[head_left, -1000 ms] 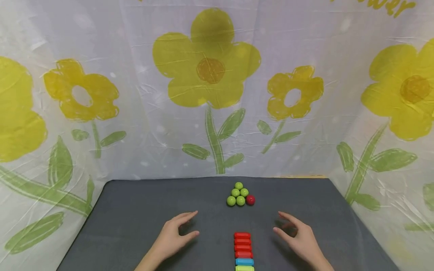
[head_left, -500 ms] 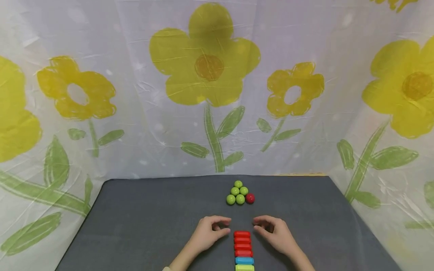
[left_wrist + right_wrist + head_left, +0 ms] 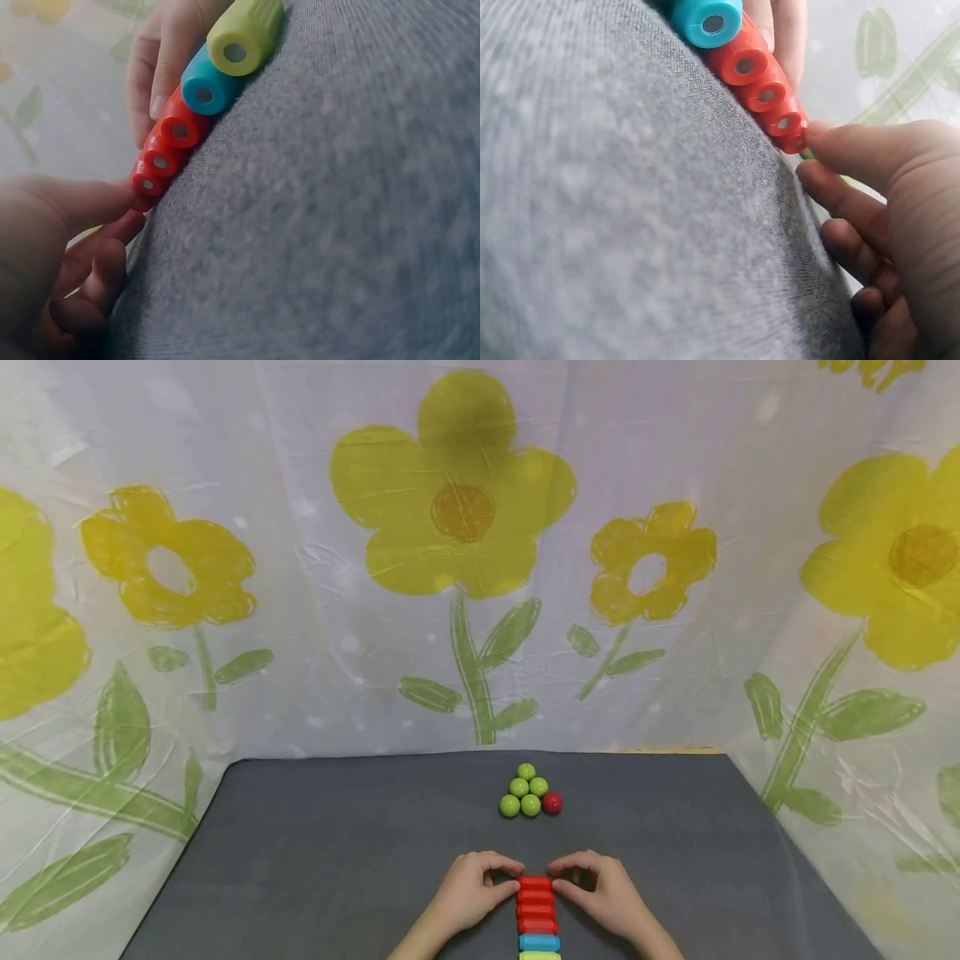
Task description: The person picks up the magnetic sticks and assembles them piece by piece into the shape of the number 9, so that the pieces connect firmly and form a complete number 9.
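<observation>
Well to the left of the row of coloured sticks [image 3: 537, 912], a large yellow flower [image 3: 30, 602] shows on the pale cloth [image 3: 315, 727] behind the dark grey tabletop [image 3: 322, 852]. Just left of the row, the left hand [image 3: 467, 889] comes in from the near side, its thumb and forefinger bent into a narrow pinch at the left end of the farthest red stick [image 3: 536, 882]. How firmly it grips is hard to judge, as the fingertips partly hide that end.

The row runs straight away from the person: a yellow-green stick [image 3: 539, 956] nearest in view, a blue stick [image 3: 539, 942] beyond it, then four red sticks counting the farthest, all lying crosswise, with round grey discs [image 3: 204, 95] in their ends. Past the row's far end, apart from it, five green balls [image 3: 519, 787] and a red ball [image 3: 552, 803] form a triangle, the red one at its near right corner.

Just right of the row, the right hand [image 3: 609, 893] pinches the farthest red stick's right end, thumb against it, forefinger curled on the far side, other fingers bent. Much farther right of the row is another yellow flower [image 3: 870, 552].
</observation>
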The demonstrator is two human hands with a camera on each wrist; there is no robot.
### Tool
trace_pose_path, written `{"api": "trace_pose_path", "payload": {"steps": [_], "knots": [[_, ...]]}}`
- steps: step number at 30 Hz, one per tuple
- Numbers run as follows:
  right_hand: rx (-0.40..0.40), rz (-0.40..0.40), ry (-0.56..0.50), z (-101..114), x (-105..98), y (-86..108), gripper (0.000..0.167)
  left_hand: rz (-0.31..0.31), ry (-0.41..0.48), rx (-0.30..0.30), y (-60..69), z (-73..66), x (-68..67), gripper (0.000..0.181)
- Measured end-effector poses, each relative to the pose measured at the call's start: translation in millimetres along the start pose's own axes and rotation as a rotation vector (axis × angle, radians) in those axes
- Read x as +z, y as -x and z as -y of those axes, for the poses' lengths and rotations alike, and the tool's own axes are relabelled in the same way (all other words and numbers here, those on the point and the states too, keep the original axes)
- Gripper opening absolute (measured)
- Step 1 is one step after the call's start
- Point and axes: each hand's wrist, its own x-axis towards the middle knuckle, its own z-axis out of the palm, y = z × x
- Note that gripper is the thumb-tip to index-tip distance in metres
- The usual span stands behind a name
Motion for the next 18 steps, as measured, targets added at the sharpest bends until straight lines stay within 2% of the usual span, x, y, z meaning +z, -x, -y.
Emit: {"api": "trace_pose_path", "payload": {"steps": [9, 18], "knots": [[-0.024, 0.011, 0.015, -1.1, -0.1, 1.7, 0.014, -0.007, -0.018, -0.004, 1.5, 4.2, 2.8, 0.015], [-0.040, 0.022, 0.031, 0.2, 0.3, 0.1, 0.013, -0.016, -0.018, -0.007, 3.9, 1.9, 1.5, 0.014]]}}
